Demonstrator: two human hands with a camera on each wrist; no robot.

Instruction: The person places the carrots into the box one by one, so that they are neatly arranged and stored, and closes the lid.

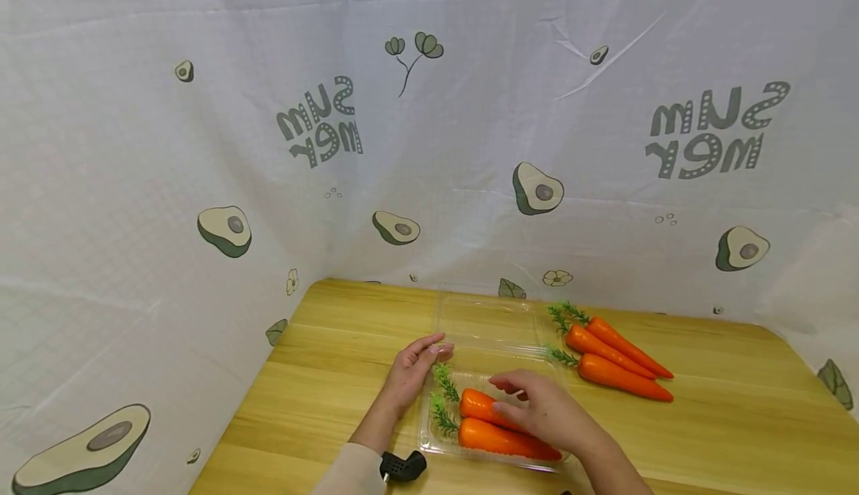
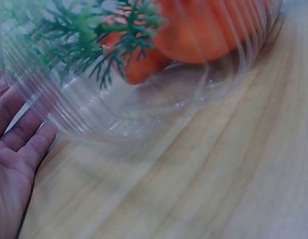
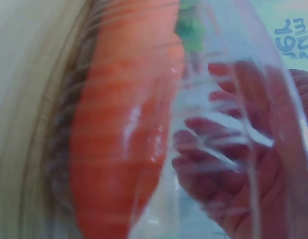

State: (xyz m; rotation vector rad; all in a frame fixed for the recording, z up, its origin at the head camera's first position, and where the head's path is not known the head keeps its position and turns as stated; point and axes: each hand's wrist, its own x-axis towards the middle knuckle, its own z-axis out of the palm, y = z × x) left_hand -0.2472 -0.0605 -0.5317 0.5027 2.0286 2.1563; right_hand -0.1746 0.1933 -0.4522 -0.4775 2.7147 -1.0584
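Over carrots, right hand half-curled

Premises: a screened-off tabletop work station; whether it stands in a home, workshop or lab cannot be determined. Pale, creased cloth sheeting hangs along the far, left and right sides of a wood-grain table — domestic in pattern, printed with avocados, flowers and "summer" lettering — the lettering reading in reverse.
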